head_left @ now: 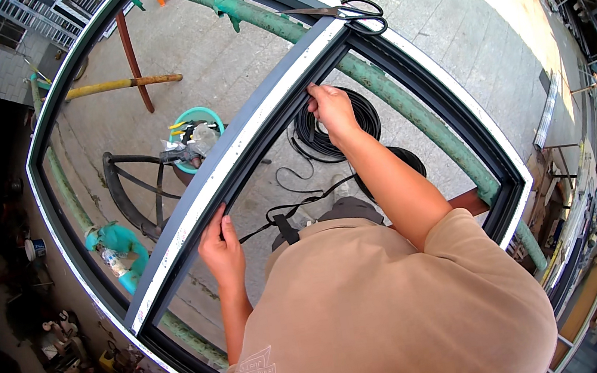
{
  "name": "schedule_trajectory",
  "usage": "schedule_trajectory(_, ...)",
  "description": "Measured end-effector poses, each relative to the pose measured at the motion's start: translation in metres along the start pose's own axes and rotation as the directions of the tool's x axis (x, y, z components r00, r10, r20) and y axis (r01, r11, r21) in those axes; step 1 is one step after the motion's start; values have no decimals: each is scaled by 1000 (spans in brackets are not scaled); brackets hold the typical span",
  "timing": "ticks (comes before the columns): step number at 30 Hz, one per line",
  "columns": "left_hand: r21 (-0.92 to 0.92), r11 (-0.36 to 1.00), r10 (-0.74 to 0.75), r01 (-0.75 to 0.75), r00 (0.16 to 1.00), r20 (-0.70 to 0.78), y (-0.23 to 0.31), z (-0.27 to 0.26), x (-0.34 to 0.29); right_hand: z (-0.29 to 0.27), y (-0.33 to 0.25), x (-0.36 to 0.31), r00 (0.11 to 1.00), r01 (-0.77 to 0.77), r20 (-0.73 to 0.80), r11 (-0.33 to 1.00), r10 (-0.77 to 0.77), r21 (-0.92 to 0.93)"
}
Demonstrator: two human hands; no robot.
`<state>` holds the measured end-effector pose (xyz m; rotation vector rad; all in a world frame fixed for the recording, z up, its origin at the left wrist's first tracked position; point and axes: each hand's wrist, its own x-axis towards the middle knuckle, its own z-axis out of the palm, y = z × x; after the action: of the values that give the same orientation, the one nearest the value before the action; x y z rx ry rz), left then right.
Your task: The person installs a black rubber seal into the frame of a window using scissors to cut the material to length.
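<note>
A large window frame [441,69] with white faces and dark inner grooves lies before me, divided by a grey-and-white crossbar [233,146]. Along the crossbar's near side runs a black rubber strip [264,157]. My right hand [334,114] pinches at this strip, toward the bar's far end. Lower down, my left hand [222,253] rests its outstretched fingertips against the same edge, thumb apart. Black-handled scissors [359,16] lie on the frame where the crossbar meets the far side. Below, a coil of black strip [362,121] sits on the floor.
Green pipes [410,115] support the frame from below. A turquoise bucket [210,115] with tools stands on the floor beyond the crossbar. A loose length of black strip [301,203] trails under the opening near my body. Clutter lines both sides of the yard.
</note>
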<state>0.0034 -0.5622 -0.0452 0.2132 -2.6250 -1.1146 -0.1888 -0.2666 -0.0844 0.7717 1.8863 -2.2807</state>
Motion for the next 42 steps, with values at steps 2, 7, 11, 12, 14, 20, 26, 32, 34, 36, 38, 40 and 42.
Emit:
schedule_trajectory(2, 6, 1000, 3, -3, 1000, 1, 0, 0, 0, -2, -1, 1, 1000, 15, 7, 1000, -15, -19)
schedule_trajectory(7, 3, 1000, 0, 0, 1000, 2, 2, -1, 0, -8, 1, 14, 999, 43, 2, 998, -42, -37)
schedule_trajectory(11, 9, 1000, -13, 12, 1000, 27, 0, -2, -1, -10, 0, 15, 993, 110, -39, 992, -113, -55)
schedule_trajectory(12, 2, 1000, -13, 13, 1000, 25, 0, -1, -1, -10, -2, 15, 993, 113, -41, 992, -115, -55)
schedule_trajectory(14, -7, 1000, -12, 12, 1000, 21, -1, -1, -2, -11, -6, 15, 999, 44, 0, 997, -44, -58)
schedule_trajectory(20, -7, 1000, -21, 21, 1000, 17, -1, 0, -1, -15, -4, 18, 996, 77, -32, 993, -80, -91)
schedule_trajectory(26, -24, 997, -67, 67, 998, 11, 5, -1, -1, -6, 7, 6, 996, 90, 37, 988, -86, -128)
schedule_trajectory(32, -3, 999, -32, 32, 999, -9, 8, -3, 1, 14, 11, -19, 995, 35, 96, 981, -17, -191)
schedule_trajectory(34, 12, 997, -75, 74, 997, 7, 9, -3, 1, 24, 21, -44, 963, -6, 260, 973, 67, -229)
schedule_trajectory(36, -2, 999, -50, 50, 998, -25, 5, 1, 0, 41, 20, -71, 928, -62, 341, 965, 149, -254)
schedule_trajectory(38, -3, 997, -79, 79, 997, -10, 3, -1, -1, 52, 22, -82, 914, -88, 363, 962, 180, -257)
schedule_trajectory(40, -2, 995, -101, 101, 995, 21, 7, -4, -1, 57, 29, -81, 882, -169, 406, 966, 238, -197)
schedule_trajectory(42, 0, 994, -110, 110, 994, 14, 6, -4, -1, 59, 32, -81, 879, -174, 412, 966, 240, -191)
